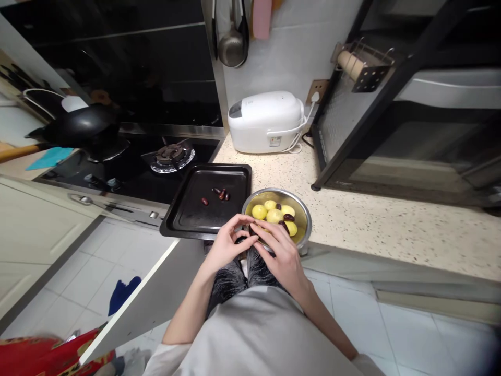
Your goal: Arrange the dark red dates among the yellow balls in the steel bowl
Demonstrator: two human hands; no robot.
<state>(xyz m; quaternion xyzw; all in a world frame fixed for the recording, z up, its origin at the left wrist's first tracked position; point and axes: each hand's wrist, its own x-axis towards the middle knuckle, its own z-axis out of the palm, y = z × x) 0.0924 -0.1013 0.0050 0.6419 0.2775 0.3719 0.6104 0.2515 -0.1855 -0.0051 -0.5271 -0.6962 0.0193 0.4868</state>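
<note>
In front of my body both hands meet over the near rim of a steel bowl [307, 219]. My left hand [226, 245] is closed in a pinch, thumb and fingertips brought together. My right hand [279, 256] is closed against it, fingertips touching the same spot. A small dark thing shows between the fingertips, mostly hidden. The bowl holds several yellow round pieces [275, 215] and several dark, glossy, oblong fruits like dates [289, 217]. To the left lies a black baking tray [191, 203] with several smaller reddish-brown, date-like pieces [222, 195] on it.
A white appliance [266, 122] stands plugged in against the wall. On the left, a gas hob [136, 177] carries a black wok [84, 128]. A large dark oven [410, 146] sits on the right of the counter. An open cabinet door [156, 292] sticks out below the tray.
</note>
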